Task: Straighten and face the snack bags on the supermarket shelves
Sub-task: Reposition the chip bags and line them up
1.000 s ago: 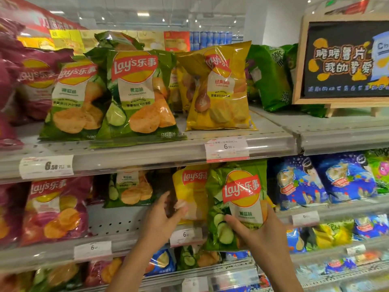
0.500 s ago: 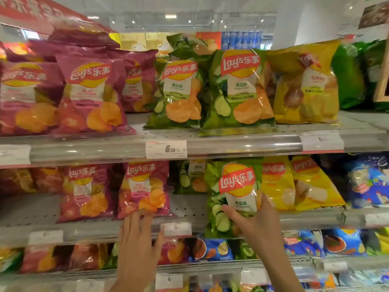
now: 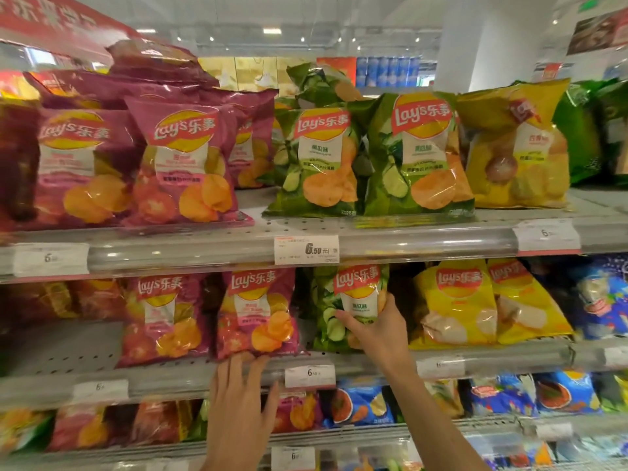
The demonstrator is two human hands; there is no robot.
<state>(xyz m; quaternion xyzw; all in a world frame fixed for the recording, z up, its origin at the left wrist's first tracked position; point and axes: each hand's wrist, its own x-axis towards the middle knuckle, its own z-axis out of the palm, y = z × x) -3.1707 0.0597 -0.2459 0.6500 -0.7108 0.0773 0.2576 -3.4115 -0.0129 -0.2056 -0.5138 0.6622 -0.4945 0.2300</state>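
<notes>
A: Right hand (image 3: pixel 375 329) wrapped round the green cucumber bag (image 3: pixel 350 305) on the middle shelf (image 3: pixel 373 363), thumb across the front at 9 o'clock, fingers round the 3 o'clock edge; probably steadying it upright with the logo facing out.

B: Left hand (image 3: pixel 239 390)?

A: Fingers extended, tips touching the bottom edge of the pink tomato bag (image 3: pixel 258 312) at its 6 o'clock; gripping nothing, seemingly nudging the base square to the shelf lip.

B: Placement of the green bag?

A: Standing just at 3 o'clock of the pink one, a dark gap between; yellow bags (image 3: pixel 455 302) further at 3 o'clock, leaning; likely slotted there to sit under the matching green pair (image 3: pixel 370 154) at 12 o'clock on the upper shelf.

B: Left to do?

A: Judging by the lean, yellow bags unfaced; empty stretch of shelf at 9 o'clock.
</notes>
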